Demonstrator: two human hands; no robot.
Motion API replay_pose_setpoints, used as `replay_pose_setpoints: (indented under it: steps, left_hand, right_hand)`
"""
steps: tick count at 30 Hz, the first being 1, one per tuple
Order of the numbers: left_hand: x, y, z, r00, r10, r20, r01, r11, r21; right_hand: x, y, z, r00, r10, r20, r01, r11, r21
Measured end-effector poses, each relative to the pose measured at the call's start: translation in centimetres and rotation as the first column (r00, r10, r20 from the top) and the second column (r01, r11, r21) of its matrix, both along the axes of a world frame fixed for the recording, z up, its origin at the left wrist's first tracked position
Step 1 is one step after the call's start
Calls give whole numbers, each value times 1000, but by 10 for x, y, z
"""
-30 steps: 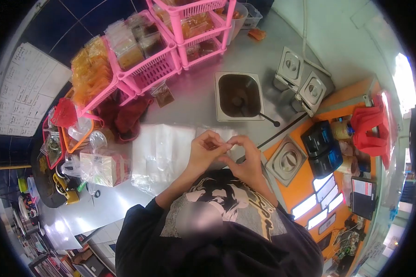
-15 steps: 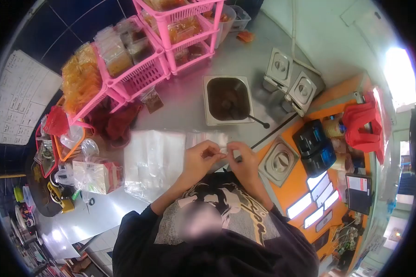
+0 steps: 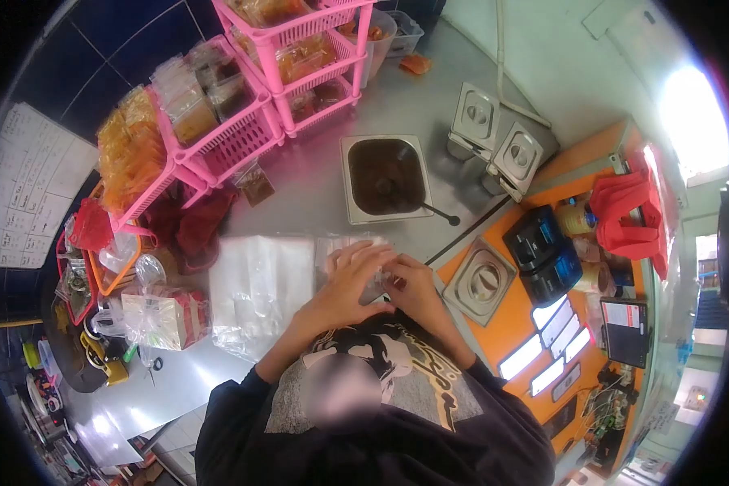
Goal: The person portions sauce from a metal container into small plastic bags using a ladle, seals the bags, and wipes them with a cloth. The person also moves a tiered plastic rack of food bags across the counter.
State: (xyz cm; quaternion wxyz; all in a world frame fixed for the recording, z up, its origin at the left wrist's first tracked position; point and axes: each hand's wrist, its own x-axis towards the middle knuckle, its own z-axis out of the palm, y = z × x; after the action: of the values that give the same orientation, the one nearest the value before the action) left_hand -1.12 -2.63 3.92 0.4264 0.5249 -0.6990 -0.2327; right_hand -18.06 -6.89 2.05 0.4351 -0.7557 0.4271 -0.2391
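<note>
My left hand [image 3: 350,279] lies over the small clear plastic bags [image 3: 328,245] at the counter's front edge, its fingers stretched out and its thumb held apart. Close beside it, my right hand [image 3: 415,290] has its fingers curled in a pinch on what looks like a thin clear plastic bag [image 3: 374,285]; its outline is partly hidden by both hands. To the left lies a stack of larger clear plastic bags [image 3: 263,283]. Beyond my hands stands a square metal container [image 3: 347,182] of dark brown sauce, with a ladle [image 3: 439,212] resting in it.
Pink baskets [image 3: 227,154] of filled packets stand at the back left. A dark packet [image 3: 257,188] lies near them. Lidded metal containers [image 3: 517,151] are at the right rear. A loose metal lid [image 3: 482,279], a black device [image 3: 543,249] and several phones [image 3: 560,328] sit on the orange surface.
My left hand has gone from a pinch to outstretched fingers over the plastic bags. My right hand has dropped slightly, still pinched. The whole view has shifted a little.
</note>
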Motion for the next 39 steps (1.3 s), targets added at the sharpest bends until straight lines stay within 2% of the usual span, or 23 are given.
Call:
replay_pose_setpoints:
  steps: [2,4,6,7,8,9,10,11,12,13,15,18,20,22,23,25,26,28,29,31,35,37,39]
  left_hand:
    - [4,2,-8,947,-181,266,181,983,28]
    - [8,1,-21,938,-207,279,204,978,40]
    - [11,-1,-25,928,-236,289,230,972,55]
    - [12,-2,-25,950,-218,226,207,976,71]
    - [13,-3,-25,967,-195,163,183,979,85]
    - [15,-3,-25,969,-192,156,181,980,84]
    - [18,-2,-26,989,-147,30,143,983,117]
    - [20,-2,-27,991,-97,-96,111,982,154]
    - [20,-2,-27,990,-95,-105,111,982,152]
    - [21,-2,-25,985,-53,-162,79,984,158]
    - [21,0,-23,976,-9,-219,47,985,168]
    - [25,2,-20,976,0,-218,37,985,167]
    - [27,4,-18,980,8,-198,10,996,90]
    - [30,6,-21,975,22,-219,1,995,104]
    - [31,7,-23,970,33,-240,-3,993,121]
    - [33,7,-23,967,57,-247,-32,994,106]
    - [34,7,-22,965,82,-250,-61,994,88]
    - [36,8,-20,960,108,-260,-79,990,118]
    - [37,8,-19,955,131,-267,-94,985,145]
    - [38,8,-19,953,148,-265,-119,985,122]
    - [41,6,-22,955,168,-244,-150,984,92]
    - [41,5,-19,952,170,-256,-150,984,95]
    - [42,5,-19,948,172,-267,-150,984,99]
  right_hand:
    - [-5,-2,2,999,28,-19,-28,1000,1]
    - [-6,-1,1,998,56,-40,-55,998,7]
    - [-5,2,-4,997,65,46,-64,997,-35]
    - [-8,1,-10,997,64,42,-63,998,-32]
    - [-13,-1,-20,974,-135,180,127,990,57]
    - [-17,-4,-27,896,-334,293,296,941,167]
    - [-19,-9,-33,899,-331,286,294,941,165]
    - [-18,-19,-38,730,-518,447,471,854,220]
    - [-18,-29,-41,496,-653,573,610,731,305]
    - [-19,-40,-42,501,-653,568,613,731,300]
    - [-16,-63,-44,387,-637,666,565,735,374]
    - [-20,-90,-46,385,-607,695,571,749,338]
    - [-22,-106,-46,385,-590,710,592,748,300]
    - [-27,-114,-42,528,-554,644,550,801,237]
    - [-29,-118,-43,530,-555,641,551,800,237]
    - [-33,-124,-48,620,-536,572,457,840,291]
    - [-35,-128,-50,623,-537,570,457,840,292]
    - [-41,-133,-54,614,-580,536,384,812,439]
    - [-44,-134,-57,616,-580,534,383,812,440]
    - [-50,-137,-61,506,-668,546,353,738,576]
    - [-64,-138,-77,455,-700,550,290,701,652]
    - [-68,-137,-83,393,-754,526,204,629,750]
    - [-73,-135,-86,374,-749,547,175,636,752]
